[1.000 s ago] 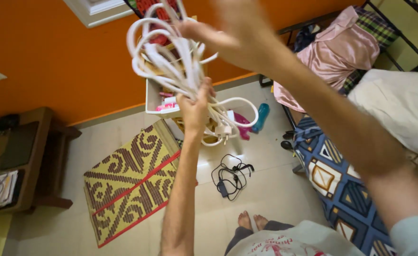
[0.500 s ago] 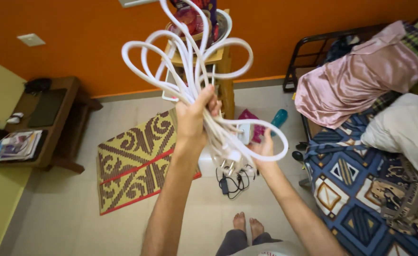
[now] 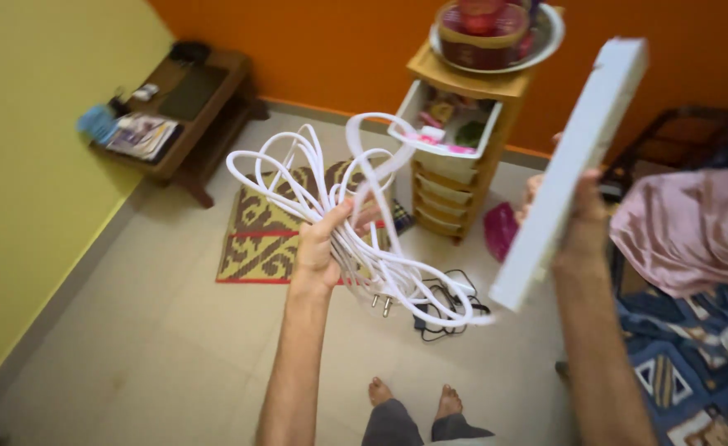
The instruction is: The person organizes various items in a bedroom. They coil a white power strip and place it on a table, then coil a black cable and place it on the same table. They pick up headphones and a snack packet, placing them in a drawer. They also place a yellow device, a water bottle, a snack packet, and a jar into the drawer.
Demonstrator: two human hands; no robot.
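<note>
The left hand (image 3: 318, 248) is closed around a bundle of looped white round power cable (image 3: 314, 177), held up in front of the body; the loops fan out above the grip, and the white two-pin plug (image 3: 382, 299) hangs below it. The right hand (image 3: 574, 219) is closed around a long white rectangular plastic power strip (image 3: 574, 169), held tilted, its upper end toward the orange wall. One cable strand runs to the strip's lower end. Below, on the tiled floor (image 3: 157, 330), lie a yellow-and-brown woven mat (image 3: 256, 239) and a coiled black cable (image 3: 442, 301), near a small wooden drawer stand (image 3: 455, 177).
</note>
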